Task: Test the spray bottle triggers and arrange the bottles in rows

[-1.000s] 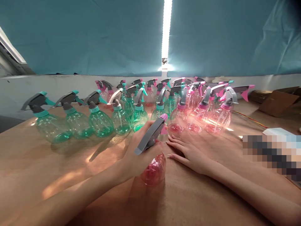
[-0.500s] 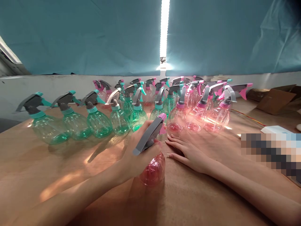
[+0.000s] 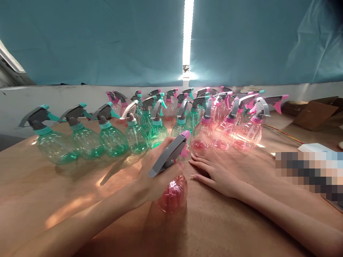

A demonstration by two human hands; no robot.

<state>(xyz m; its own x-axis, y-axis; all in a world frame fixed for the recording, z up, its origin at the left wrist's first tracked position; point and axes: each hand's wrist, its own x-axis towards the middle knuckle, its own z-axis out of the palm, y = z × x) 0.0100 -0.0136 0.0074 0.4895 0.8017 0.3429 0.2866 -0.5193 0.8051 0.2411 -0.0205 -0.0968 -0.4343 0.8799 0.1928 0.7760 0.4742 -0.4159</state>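
Left fingers gripping pink spray bottle, neck hidden, right fingers spread on table

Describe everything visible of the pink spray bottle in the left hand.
The pink spray bottle has a rounded, ribbed, see-through body that looks like plastic. Its gray sprayer head carries a pink nozzle and pink trigger, aimed away and rightward. Its base appears to rest on the table, nearer than the other bottles. The left hand wraps its neck, hiding the collar; any contents are unclear.
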